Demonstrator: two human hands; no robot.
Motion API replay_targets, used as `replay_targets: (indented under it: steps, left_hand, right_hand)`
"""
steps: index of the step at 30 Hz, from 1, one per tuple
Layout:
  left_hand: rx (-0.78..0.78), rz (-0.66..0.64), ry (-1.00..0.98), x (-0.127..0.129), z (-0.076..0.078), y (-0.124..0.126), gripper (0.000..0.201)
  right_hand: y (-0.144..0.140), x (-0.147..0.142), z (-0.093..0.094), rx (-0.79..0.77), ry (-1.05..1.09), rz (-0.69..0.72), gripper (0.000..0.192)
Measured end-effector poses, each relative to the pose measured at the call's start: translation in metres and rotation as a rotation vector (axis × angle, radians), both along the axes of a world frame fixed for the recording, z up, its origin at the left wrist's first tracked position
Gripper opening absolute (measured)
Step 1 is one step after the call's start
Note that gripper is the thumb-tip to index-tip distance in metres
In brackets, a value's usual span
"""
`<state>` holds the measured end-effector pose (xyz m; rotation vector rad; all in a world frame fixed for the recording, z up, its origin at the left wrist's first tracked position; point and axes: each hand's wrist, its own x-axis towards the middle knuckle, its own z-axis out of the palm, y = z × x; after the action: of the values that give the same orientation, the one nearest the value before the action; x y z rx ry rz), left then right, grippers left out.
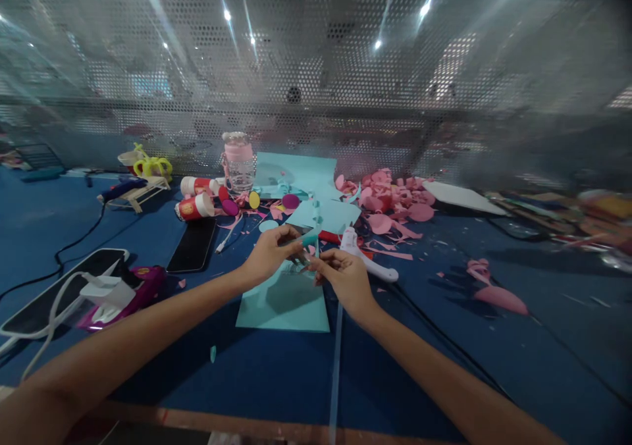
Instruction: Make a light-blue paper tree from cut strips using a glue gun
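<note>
Over the blue felt-covered table [444, 340], both hands meet at the middle. Left hand [269, 253] has its fingers pinched on a narrow teal paper strip [316, 224], which curls upward just beyond the fingertips; right hand [345, 277] nips the same strip from the other side, fingers closed on it. That strip looks featherlight and floppy, easy to crease or tear, so a gentle pinch near the end seems wisest. Directly beneath the fingers lies a flat teal paper sheet [284, 303]. Just past the right fingers, a white glue gun [368, 261]; farther beyond, pink paper scraps [395, 201]. Off past the left fingers, a black phone [192, 244]. Behind everything, a perforated metal screen [316, 89] under glaring ceiling lights.
</note>
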<state>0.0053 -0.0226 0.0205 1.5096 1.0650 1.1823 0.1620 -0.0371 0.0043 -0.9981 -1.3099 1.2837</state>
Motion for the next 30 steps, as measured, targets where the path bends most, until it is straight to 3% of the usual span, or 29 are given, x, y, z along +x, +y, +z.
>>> replay_targets:
  steps: [8,14,21,27,30]
  left_hand:
    - [0.188,0.044,0.069,-0.007,-0.003,0.002,0.023]
    - [0.140,0.114,0.001,-0.003,-0.002,-0.001,0.022]
    - [-0.069,-0.014,-0.183,0.001,-0.006,0.002,0.033]
    - [-0.061,0.034,-0.145,0.000,-0.004,0.002,0.033]
    - [-0.053,0.014,-0.135,-0.001,-0.003,0.001,0.035]
  right_hand:
    - [-0.001,-0.003,0.001,-0.098,0.121,0.115,0.034]
    - [-0.004,-0.008,-0.001,-0.048,0.048,0.194,0.032]
    - [-0.005,-0.006,-0.007,0.058,-0.075,0.220,0.029]
    - [-0.004,-0.007,-0.010,0.025,-0.064,0.172,0.028]
    - [-0.003,-0.007,-0.011,0.021,-0.085,0.219,0.028]
